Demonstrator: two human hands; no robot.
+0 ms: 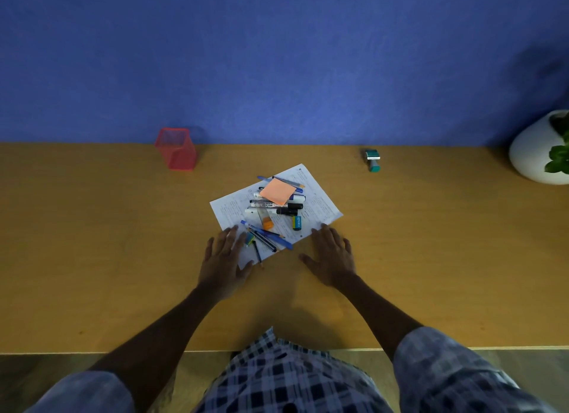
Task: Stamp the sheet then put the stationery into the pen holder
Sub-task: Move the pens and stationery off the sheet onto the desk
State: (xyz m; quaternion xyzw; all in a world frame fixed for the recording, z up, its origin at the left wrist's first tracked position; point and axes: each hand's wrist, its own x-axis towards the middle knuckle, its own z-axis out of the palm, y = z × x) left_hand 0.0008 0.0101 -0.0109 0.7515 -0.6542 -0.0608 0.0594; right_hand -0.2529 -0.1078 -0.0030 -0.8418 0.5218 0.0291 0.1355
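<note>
Two hands lie flat on a wooden desk (92, 258), seen from above by the person wearing the camera. The left hand (223, 263) has its fingers straight and spread, holding nothing, with its fingertips resting on the near left edge of a printed sheet (320, 203). The right hand (332, 258) is likewise flat and holding nothing, its fingertips touching the sheet's near right edge. The sheet lies tilted at the middle of the desk, and a loose pile of stationery sits on top of it: an orange sticky note pad (277, 191) over several markers (277, 208), blue pens (268, 234) and a pencil nearer the hands, a blue and yellow eraser (296, 222), and a small orange object (267, 223). A red mesh pen holder (177, 149) stands upright near the desk's far edge, well to the left of the sheet. A green stamp (372, 159) sits near the far edge, to the right of the sheet and well apart from it. A white round planter (532, 154) with green leaves stands at the far right corner. A blue wall (277, 58) rises behind the desk. Checked sleeves and a checked shirt show at the near edge
</note>
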